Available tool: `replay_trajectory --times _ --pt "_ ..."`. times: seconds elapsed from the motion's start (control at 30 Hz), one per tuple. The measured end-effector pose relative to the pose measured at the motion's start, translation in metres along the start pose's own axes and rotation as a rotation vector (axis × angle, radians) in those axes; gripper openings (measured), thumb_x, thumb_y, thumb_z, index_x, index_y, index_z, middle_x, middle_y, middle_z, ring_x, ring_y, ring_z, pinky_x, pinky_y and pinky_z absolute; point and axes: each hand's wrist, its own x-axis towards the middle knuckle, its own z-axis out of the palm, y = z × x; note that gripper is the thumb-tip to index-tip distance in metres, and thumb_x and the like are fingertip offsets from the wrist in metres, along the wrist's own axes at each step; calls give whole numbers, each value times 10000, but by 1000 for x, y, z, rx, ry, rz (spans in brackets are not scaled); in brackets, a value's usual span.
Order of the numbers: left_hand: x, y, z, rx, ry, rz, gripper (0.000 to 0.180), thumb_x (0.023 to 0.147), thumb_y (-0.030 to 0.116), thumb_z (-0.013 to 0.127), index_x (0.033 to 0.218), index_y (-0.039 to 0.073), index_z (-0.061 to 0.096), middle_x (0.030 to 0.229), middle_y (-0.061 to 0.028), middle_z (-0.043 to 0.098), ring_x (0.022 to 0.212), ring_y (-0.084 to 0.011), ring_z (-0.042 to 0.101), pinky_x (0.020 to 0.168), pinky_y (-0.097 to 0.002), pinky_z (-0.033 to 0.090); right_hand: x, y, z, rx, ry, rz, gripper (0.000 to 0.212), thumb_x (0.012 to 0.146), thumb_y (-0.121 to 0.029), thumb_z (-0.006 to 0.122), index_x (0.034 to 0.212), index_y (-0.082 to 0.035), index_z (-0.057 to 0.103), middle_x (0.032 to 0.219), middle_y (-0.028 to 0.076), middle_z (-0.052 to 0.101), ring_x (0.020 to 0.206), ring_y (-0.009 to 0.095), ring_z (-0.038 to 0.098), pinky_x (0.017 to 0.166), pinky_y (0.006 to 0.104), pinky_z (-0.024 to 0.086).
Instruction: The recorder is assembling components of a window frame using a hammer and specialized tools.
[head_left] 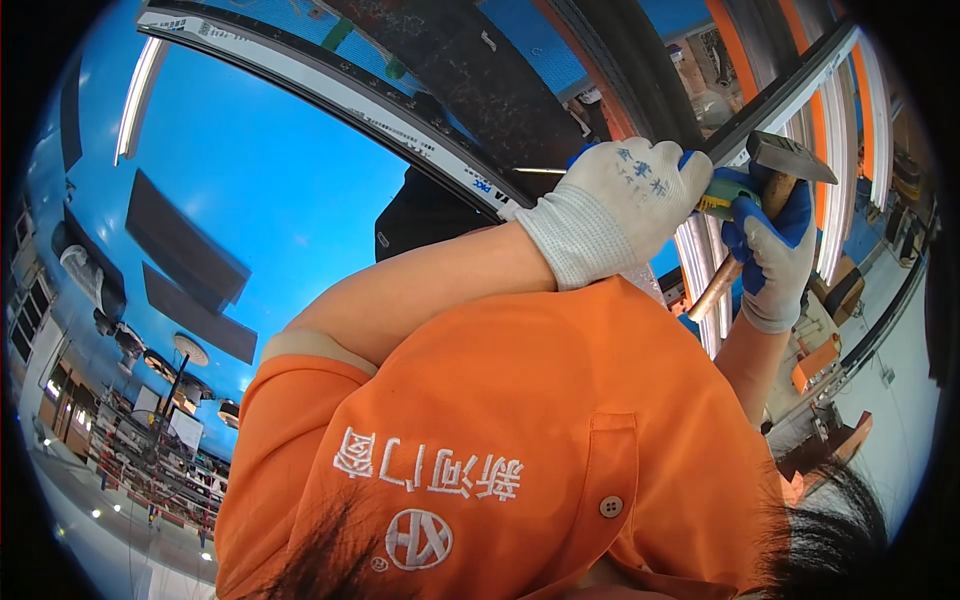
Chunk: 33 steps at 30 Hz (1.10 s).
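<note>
My left hand [630,195], in a white glove with a blue palm, is closed, its back toward the view. A green-and-yellow tool [722,196] sticks out of its fist toward the right hand; its working end and exact kind are hidden. My right hand [778,258], gloved alike, is closed on a hammer [720,285] by its wooden handle. The hammer's metal head points up and right, just above the right fingers. Close by the hands, a long dark-and-white frame profile [350,105] and another profile [790,90] slant toward each other; my hands cover where they would meet.
Blue surface [270,180] spreads at left, with dark flat strips [185,240] on it. Orange-edged racks with long pale profiles [845,170] stand at the right. A black panel [450,70] lies beyond the frame. Equipment and a stand-mounted fan [190,350] show at lower left.
</note>
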Motion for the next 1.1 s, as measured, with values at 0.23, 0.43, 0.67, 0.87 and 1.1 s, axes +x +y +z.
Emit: replay_trajectory --times 0.23,0.43,0.67,0.87,1.1 --pt "-4 3 -1 -11 74 18 324 851 226 732 1082 60 575 920 -113 675 765 -269 699 676 -308 576 3 -1 -14 -82 -55 -2 553 730 18 703 1261 -2 552 1006 174 679 668 168 622 630 232 532" --pt "-5 0 0 32 124 7 363 838 257 747 1089 61 573 932 -117 679 767 -261 696 685 -298 573 8 -5 -7 -139 -15 -25 608 708 32 745 1281 -18 548 1066 184 686 848 254 705 803 338 590" --pt "-8 -4 -3 -23 199 -34 389 828 256 759 1101 55 568 944 -125 682 764 -266 694 684 -293 571 15 -16 0 -142 -125 -130 632 702 57 784 1283 -20 546 1105 192 688 957 301 712 889 409 578" --pt "-9 -5 -12 -128 222 -98 415 818 254 770 1107 44 560 948 -130 682 765 -275 693 686 -291 570 19 -38 14 -230 -234 -282 623 710 81 785 1276 -15 543 1094 208 689 967 308 711 897 424 577" --pt "-9 -6 -14 -167 228 -118 429 819 261 769 1113 34 554 955 -131 679 777 -283 694 697 -300 573 23 -46 24 -170 -312 -328 617 708 97 779 1264 -10 532 1084 226 689 973 318 711 899 425 577"
